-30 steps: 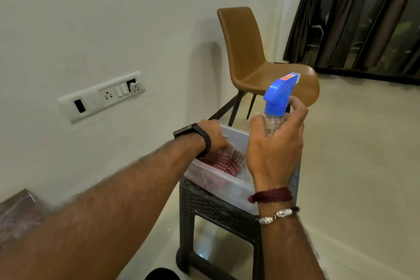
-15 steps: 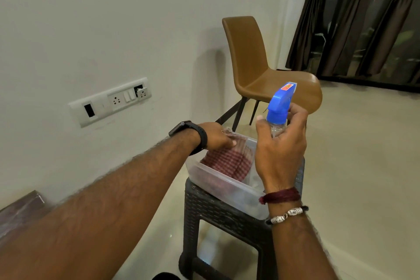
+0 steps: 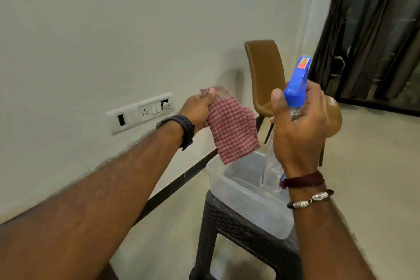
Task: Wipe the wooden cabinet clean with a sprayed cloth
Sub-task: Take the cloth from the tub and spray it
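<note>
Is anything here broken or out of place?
One thing: on the wall switch panel, the rightmost socket module sits crooked, leaving a dark gap above it. Nothing looks spilled around the clear tub on the stool.

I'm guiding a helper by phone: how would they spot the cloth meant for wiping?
Start at the dark woven stool beside the wall, with a clear plastic tub on top. Just above the tub, the left hand holds up the cloth. It is the only fabric there with a red-and-white check.
</note>
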